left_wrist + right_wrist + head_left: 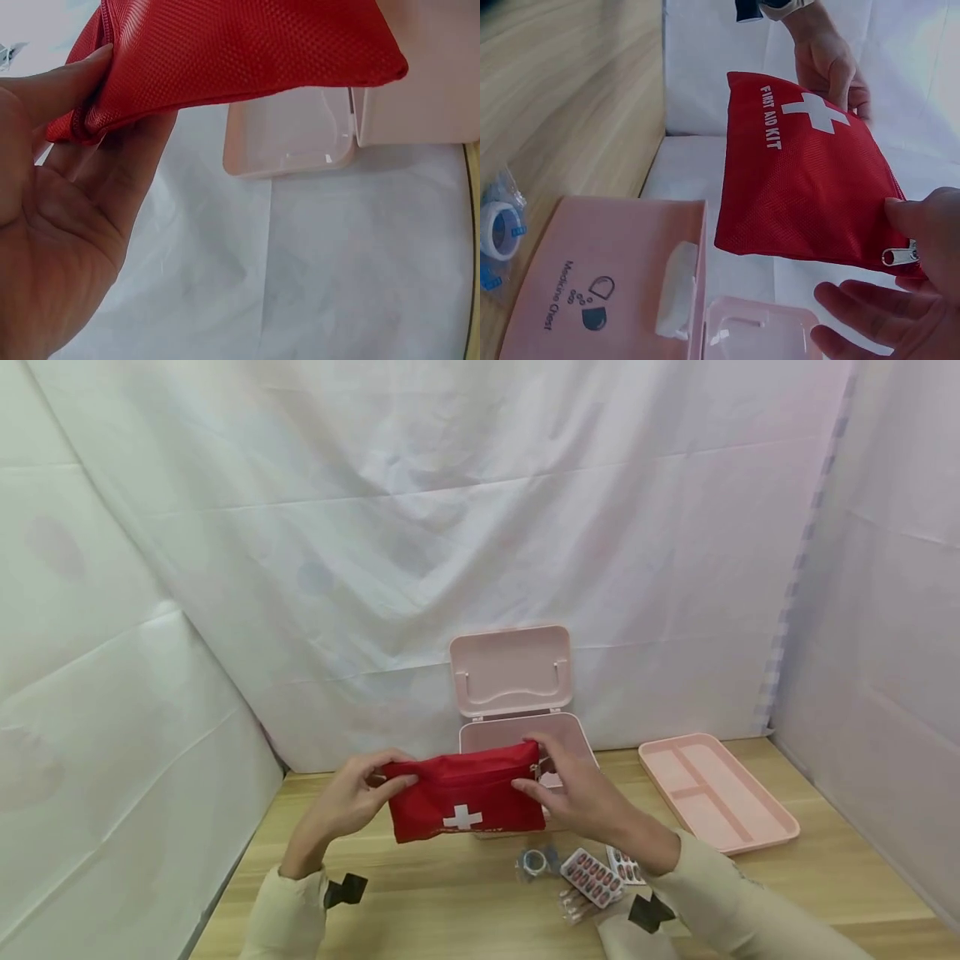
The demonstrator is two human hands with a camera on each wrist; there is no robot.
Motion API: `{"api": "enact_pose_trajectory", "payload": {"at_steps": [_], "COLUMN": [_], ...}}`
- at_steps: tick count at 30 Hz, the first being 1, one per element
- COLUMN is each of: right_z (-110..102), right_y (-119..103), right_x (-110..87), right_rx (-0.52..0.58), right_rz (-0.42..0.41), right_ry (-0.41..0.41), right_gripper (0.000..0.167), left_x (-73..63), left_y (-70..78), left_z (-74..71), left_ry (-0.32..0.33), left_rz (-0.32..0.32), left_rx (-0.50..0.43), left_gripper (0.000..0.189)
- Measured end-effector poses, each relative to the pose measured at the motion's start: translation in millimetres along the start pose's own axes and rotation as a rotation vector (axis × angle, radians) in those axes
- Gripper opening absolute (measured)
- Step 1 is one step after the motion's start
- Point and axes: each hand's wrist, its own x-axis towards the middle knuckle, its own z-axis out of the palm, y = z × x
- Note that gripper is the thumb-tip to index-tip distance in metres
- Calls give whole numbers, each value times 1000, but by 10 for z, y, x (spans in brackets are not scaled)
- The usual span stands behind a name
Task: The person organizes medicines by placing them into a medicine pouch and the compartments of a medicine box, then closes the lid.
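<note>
A red zippered first aid pouch with a white cross is held up in front of the pink medicine chest. My left hand pinches its left end, thumb on the front and fingers behind. At the other end my right hand grips the corner by the zipper pull, thumb on the printed face. The chest stands with its lid raised, and a white item shows inside it at the opening.
A pink divided tray lies on the table at right. Near the right forearm are blister packs, a wrapped roll of tape and some thin packaged items. White cloth walls surround the table.
</note>
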Motion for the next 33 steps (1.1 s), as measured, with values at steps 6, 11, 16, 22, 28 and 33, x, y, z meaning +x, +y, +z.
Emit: {"api": "enact_pose_trajectory", "payload": {"at_steps": [6,11,16,22,28,33], "right_z": [-147,-305,-437,-519,-555,-568], "right_y": [68,142,239,407,619,763], "right_x": [73,141,230,315,377,398], "right_rx": [78,99,57,45,79,70], "right_rz": [-43,19,60,63,125,160], "right_ry": [48,51,64,83,69,77], "right_gripper": [48,41,39,46,47,45], "left_x": [222,427,619,825,1000,1123], "left_y": [43,51,64,38,-56,-165], "left_z": [48,95,151,236,353,474], "left_ry": [8,24,40,51,75,77], "left_rz": [-31,-35,-25,-31,-63,-75], "left_rx": [-6,-1,-33,-40,-10,-30], "left_gripper": [15,17,19,22,24,26]}}
